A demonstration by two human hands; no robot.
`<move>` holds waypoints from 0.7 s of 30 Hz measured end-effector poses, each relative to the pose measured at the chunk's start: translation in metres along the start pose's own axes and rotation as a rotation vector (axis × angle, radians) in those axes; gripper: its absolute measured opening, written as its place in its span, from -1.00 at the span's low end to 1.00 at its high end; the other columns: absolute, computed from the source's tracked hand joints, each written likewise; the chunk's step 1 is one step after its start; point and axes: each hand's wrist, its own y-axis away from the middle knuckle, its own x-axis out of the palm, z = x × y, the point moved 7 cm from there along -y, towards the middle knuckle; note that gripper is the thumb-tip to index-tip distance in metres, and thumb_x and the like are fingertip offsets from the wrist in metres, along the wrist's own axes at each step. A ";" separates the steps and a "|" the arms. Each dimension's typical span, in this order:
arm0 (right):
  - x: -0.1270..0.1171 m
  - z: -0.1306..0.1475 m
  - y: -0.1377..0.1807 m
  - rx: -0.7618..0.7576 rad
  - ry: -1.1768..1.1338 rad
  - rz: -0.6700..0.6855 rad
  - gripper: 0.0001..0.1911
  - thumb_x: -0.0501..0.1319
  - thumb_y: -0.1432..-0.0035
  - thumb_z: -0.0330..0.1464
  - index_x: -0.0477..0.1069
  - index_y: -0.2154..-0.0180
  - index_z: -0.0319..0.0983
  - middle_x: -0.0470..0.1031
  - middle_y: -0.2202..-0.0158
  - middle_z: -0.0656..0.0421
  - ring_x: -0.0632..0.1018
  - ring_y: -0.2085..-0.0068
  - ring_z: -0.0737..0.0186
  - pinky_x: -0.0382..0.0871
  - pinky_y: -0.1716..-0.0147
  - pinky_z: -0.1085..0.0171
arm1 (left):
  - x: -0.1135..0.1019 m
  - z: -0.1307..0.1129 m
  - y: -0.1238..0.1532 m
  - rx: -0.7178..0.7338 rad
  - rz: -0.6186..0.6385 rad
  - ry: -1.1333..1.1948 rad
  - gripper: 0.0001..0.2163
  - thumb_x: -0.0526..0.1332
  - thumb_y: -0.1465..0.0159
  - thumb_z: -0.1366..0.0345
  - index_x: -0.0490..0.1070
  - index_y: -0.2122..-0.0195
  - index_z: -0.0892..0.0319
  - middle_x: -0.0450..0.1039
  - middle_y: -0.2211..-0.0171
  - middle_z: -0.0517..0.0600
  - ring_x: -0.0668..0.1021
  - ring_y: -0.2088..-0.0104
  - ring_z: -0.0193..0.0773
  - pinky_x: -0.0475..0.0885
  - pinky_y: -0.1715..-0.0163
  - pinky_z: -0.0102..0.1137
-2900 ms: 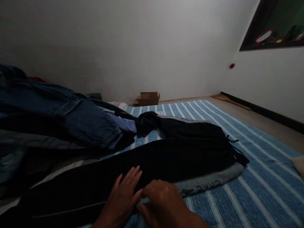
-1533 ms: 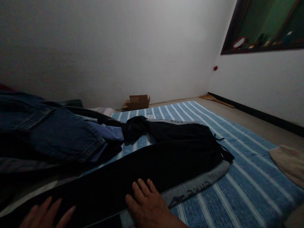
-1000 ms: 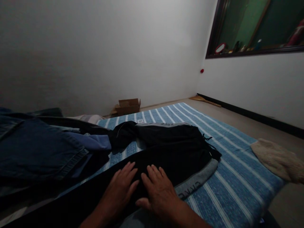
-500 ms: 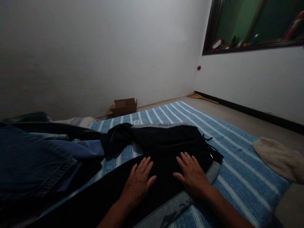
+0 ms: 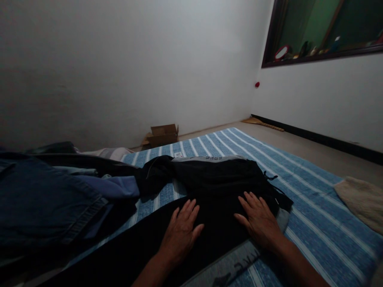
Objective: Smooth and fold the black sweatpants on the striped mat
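Black trousers (image 5: 215, 223) with grey lettered side stripes and a drawstring at the waist lie spread over a blue bed cover (image 5: 317, 223) with white stripes. My left hand (image 5: 181, 229) rests palm down on the black cloth, fingers stretched out. Further right, near the waist end, my right hand (image 5: 259, 217) also lies flat on the trousers with its fingers spread. Neither hand grips the cloth. One leg reaches toward the lower left; the other lies bent beyond my hands, toward the clothes pile.
Heaped clothes, with blue jeans (image 5: 44, 199) on top, lie at the left. A cardboard box (image 5: 163, 134) stands on the floor by the wall. A beige fluffy cloth (image 5: 360, 199) sits at the bed's right edge. A window (image 5: 314, 32) with small items on its sill is at upper right.
My right hand has slid a little to the right across the trousers, farther from my left hand. My left hand stays in nearly the same place. The camera view has turned slightly left.
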 end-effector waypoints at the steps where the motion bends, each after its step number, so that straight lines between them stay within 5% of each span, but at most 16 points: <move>1: 0.000 0.000 0.000 -0.003 0.003 -0.012 -0.34 -0.02 -0.24 -0.01 0.20 -0.22 -0.26 0.07 -0.29 -0.02 0.05 -0.31 -0.03 -0.10 -0.24 -0.06 | -0.001 0.000 0.000 0.000 -0.003 0.008 -0.54 0.04 -0.32 0.14 0.17 -0.23 0.12 0.07 -0.29 0.10 0.16 -0.27 -0.07 0.14 -0.19 -0.03; 6: 0.005 -0.001 -0.001 -0.023 0.018 -0.057 -0.37 -0.01 -0.23 -0.02 0.23 -0.20 -0.24 0.12 -0.28 -0.01 0.10 -0.29 -0.04 -0.05 -0.22 -0.07 | -0.014 -0.010 -0.008 -0.029 0.061 0.038 -0.56 0.09 -0.27 0.21 0.24 -0.18 0.16 0.10 -0.27 0.16 0.18 -0.26 -0.01 0.10 -0.18 0.04; 11: 0.010 -0.003 -0.001 -0.021 0.024 -0.049 -0.35 -0.01 -0.22 -0.01 0.23 -0.20 -0.24 0.13 -0.28 0.00 0.10 -0.29 -0.05 -0.02 -0.21 -0.08 | -0.029 -0.050 -0.031 0.079 0.148 0.125 -0.53 0.14 -0.24 0.24 0.23 -0.17 0.23 0.09 -0.28 0.19 0.14 -0.28 -0.02 0.11 -0.21 -0.04; 15: 0.007 0.000 0.001 -0.042 0.054 -0.126 -0.40 0.01 -0.23 -0.04 0.27 -0.18 -0.23 0.17 -0.26 0.03 0.15 -0.28 -0.03 0.01 -0.21 -0.05 | -0.014 -0.074 -0.051 0.230 0.110 0.214 -0.51 0.13 -0.27 0.14 0.19 -0.18 0.24 0.08 -0.28 0.20 0.13 -0.28 -0.02 0.14 -0.21 -0.07; 21: 0.016 -0.004 0.001 -0.051 0.091 -0.141 -0.43 0.06 -0.20 -0.08 0.30 -0.16 -0.19 0.18 -0.25 0.05 0.18 -0.26 -0.04 0.06 -0.19 -0.07 | 0.012 -0.077 -0.062 0.343 0.019 0.242 -0.47 -0.01 -0.33 0.00 0.13 -0.23 0.21 0.07 -0.29 0.16 0.10 -0.30 -0.07 0.11 -0.23 -0.07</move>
